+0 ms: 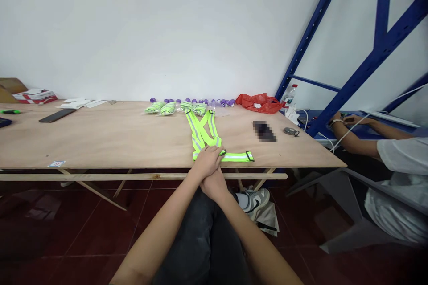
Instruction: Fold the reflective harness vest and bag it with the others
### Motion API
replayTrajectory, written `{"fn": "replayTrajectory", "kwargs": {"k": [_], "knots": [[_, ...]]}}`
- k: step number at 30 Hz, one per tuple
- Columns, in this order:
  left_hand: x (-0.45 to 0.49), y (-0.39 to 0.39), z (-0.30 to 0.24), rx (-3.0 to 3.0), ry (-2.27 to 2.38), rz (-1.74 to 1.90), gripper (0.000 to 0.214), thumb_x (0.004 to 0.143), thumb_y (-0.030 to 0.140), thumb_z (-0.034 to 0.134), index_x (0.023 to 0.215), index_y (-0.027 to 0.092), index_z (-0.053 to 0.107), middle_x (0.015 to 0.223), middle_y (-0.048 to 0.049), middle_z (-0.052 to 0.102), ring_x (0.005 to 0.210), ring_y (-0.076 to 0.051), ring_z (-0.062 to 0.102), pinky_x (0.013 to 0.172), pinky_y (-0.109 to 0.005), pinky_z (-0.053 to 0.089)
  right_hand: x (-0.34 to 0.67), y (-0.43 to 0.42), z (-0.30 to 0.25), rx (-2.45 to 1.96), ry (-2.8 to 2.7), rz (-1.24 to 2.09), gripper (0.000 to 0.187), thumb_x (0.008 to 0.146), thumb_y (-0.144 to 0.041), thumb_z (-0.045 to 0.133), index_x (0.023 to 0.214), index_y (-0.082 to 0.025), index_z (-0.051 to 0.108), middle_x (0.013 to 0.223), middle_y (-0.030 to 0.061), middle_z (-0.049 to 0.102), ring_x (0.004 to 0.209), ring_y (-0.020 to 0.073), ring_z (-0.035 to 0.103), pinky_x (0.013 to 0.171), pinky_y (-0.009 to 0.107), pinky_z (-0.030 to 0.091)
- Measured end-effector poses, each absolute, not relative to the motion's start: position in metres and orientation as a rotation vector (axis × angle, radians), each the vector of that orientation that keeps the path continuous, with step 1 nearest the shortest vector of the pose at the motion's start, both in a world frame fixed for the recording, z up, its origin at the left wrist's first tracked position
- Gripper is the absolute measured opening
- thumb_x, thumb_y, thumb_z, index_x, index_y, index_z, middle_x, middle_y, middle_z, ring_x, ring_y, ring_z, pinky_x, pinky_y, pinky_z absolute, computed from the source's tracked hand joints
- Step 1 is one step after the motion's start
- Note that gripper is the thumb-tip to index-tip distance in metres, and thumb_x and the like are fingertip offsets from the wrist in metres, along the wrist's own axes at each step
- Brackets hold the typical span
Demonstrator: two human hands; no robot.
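Note:
A neon-yellow reflective vest (199, 136) with silver stripes and black buckles is laid out on the wooden table at its front edge. Its waist strap (236, 157) stretches to the right. My left hand (208, 160) lies across the lower part of the vest, fingers stretched out, resting over my right hand. Below it, at the table edge, is my right hand (216, 183); its fingers are hidden beneath the left one. Behind the vest, several clear bags (167, 108) hold folded neon-yellow straps. Small purple rolls (223, 103) are lined up along the wall.
A red plastic bag (259, 103) and a bottle (289, 96) stand at the back right, near a pixelated dark object (264, 131) and a round metal item (290, 131). Blue shelf posts (364, 64) rise beside a seated co-worker. Papers (80, 103) and a dark flat bar (57, 115) lie left.

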State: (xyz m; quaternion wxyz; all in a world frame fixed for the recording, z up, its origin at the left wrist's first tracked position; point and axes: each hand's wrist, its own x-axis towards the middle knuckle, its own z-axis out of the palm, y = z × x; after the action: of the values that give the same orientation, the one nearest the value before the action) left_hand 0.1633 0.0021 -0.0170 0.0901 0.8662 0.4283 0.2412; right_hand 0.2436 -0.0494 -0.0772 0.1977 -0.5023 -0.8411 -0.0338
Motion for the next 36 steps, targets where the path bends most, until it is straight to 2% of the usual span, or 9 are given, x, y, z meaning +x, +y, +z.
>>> {"fn": "replayTrajectory", "kwargs": {"k": [4,8,12,16,21,24,27,32,36], "knots": [[0.153,0.004,-0.020,2.646,1.262,0.580,0.048,0.103,0.041,0.046,0.143,0.015,0.050,0.150,-0.0142,0.054,0.142,-0.029,0.045,0.120,-0.048,0.028,0.240,-0.050,-0.078,-1.360,-2.340,-0.134,0.062,0.095,-0.032,0.054,0.154,-0.016,0.043,0.155,0.0165,0.049,0.146,0.0400,0.037,0.120,0.063,0.025],[0.148,0.007,-0.017,2.704,1.257,0.377,0.062,0.104,0.052,0.037,0.152,0.012,0.041,0.158,-0.0140,0.044,0.148,-0.030,0.038,0.122,-0.047,0.025,0.243,-0.056,-0.079,-1.286,-2.292,-0.163,0.049,0.097,-0.028,0.051,0.143,-0.010,0.057,0.143,0.0196,0.060,0.139,0.0379,0.048,0.118,0.061,0.032],[0.146,0.007,-0.019,2.719,1.252,0.377,0.059,0.107,0.048,0.023,0.155,0.016,0.036,0.159,-0.0122,0.042,0.148,-0.026,0.038,0.122,-0.046,0.026,0.256,-0.072,-0.081,-1.071,-2.203,-0.134,0.037,0.095,-0.016,0.047,0.126,-0.013,0.068,0.124,0.0153,0.072,0.129,0.0307,0.058,0.118,0.058,0.037],[0.144,0.004,-0.028,2.803,1.233,0.440,0.053,0.107,0.043,0.030,0.155,0.022,0.038,0.159,-0.0118,0.043,0.147,-0.027,0.039,0.120,-0.049,0.028,0.289,-0.086,-0.082,-0.977,-2.060,-0.146,0.039,0.093,-0.008,0.044,0.119,-0.019,0.071,0.127,0.0114,0.071,0.128,0.0247,0.060,0.112,0.050,0.047],[0.144,0.001,-0.034,2.844,1.215,0.543,0.044,0.105,0.037,0.041,0.146,0.028,0.052,0.155,-0.0111,0.049,0.143,-0.029,0.045,0.117,-0.050,0.031,0.360,-0.076,-0.070,-1.341,-1.695,-0.222,0.031,0.096,-0.023,0.046,0.112,-0.019,0.073,0.114,0.0139,0.074,0.113,0.0267,0.066,0.103,0.048,0.051],[0.145,-0.001,-0.033,2.818,1.224,0.613,0.042,0.104,0.036,0.043,0.142,0.027,0.057,0.154,-0.0129,0.050,0.141,-0.028,0.047,0.117,-0.050,0.031,0.396,-0.057,-0.060,-1.682,-1.480,-0.210,0.045,0.095,-0.044,0.048,0.119,-0.014,0.070,0.125,0.0192,0.069,0.121,0.0334,0.060,0.106,0.052,0.045],[0.145,-0.003,-0.030,2.807,1.240,0.639,0.040,0.103,0.036,0.045,0.139,0.024,0.060,0.151,-0.0146,0.052,0.138,-0.027,0.048,0.117,-0.048,0.031,0.410,-0.038,-0.055,-1.883,-1.492,-0.074,0.053,0.092,-0.057,0.047,0.110,-0.014,0.072,0.126,0.0188,0.069,0.121,0.0348,0.057,0.109,0.053,0.039],[0.144,-0.004,-0.027,2.780,1.207,0.653,0.039,0.103,0.036,0.047,0.137,0.024,0.061,0.144,-0.0105,0.059,0.133,-0.025,0.052,0.117,-0.046,0.030,0.398,-0.027,-0.052,-1.831,-1.568,0.053,0.046,0.089,-0.055,0.048,0.103,-0.018,0.071,0.112,0.0148,0.072,0.110,0.0311,0.060,0.101,0.046,0.043],[0.145,-0.004,-0.029,2.771,1.204,0.641,0.039,0.103,0.034,0.046,0.138,0.025,0.059,0.147,-0.0080,0.058,0.136,-0.026,0.051,0.117,-0.049,0.030,0.386,-0.029,-0.049,-1.836,-1.521,0.124,0.044,0.089,-0.049,0.049,0.113,-0.018,0.069,0.103,0.0136,0.074,0.099,0.0304,0.065,0.085,0.040,0.049]]}}
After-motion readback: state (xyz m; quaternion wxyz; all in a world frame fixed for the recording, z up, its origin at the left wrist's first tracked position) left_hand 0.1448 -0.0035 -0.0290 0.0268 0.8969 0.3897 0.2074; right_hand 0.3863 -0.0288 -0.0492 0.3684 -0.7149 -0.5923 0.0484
